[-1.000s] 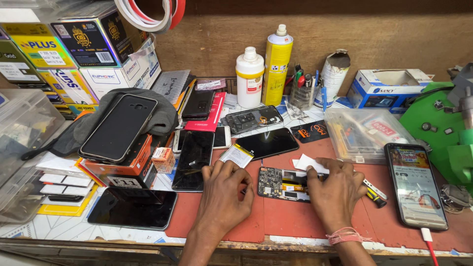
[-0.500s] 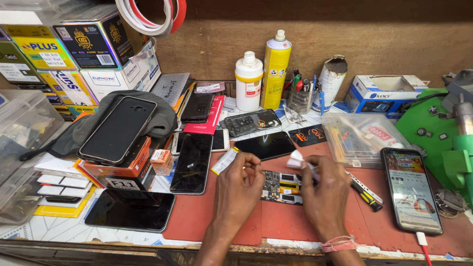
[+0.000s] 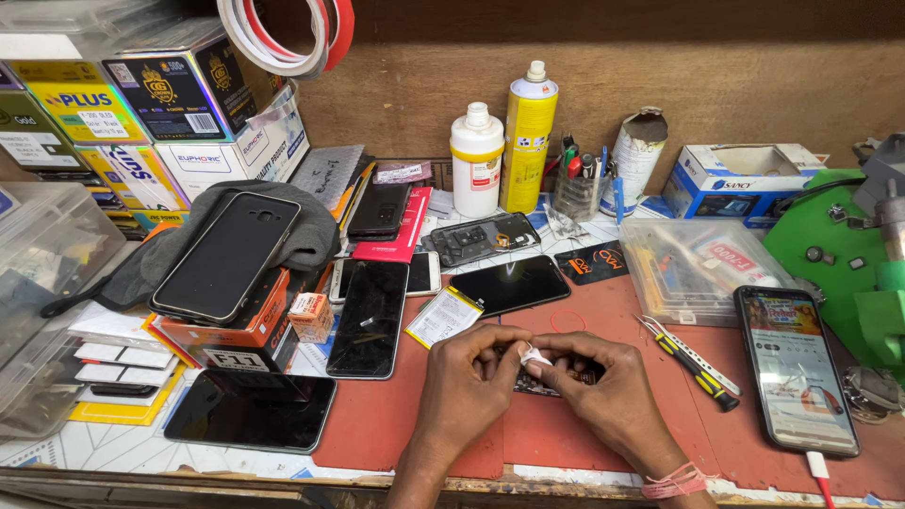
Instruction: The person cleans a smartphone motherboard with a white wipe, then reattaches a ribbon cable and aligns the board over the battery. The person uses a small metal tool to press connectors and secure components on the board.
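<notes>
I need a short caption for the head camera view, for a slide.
Both hands, left hand and right hand, pinch a small white scrap over a circuit board on a red mat among phones.

Battery [image 3: 444, 317] left of phone [image 3: 510, 284]

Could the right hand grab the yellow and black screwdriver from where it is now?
Probably yes. The screwdriver lies bare on the red mat, just beside the right hand, with nothing between them. But that hand and the left hand are pinching a small white piece, so it would need to let go.
</notes>
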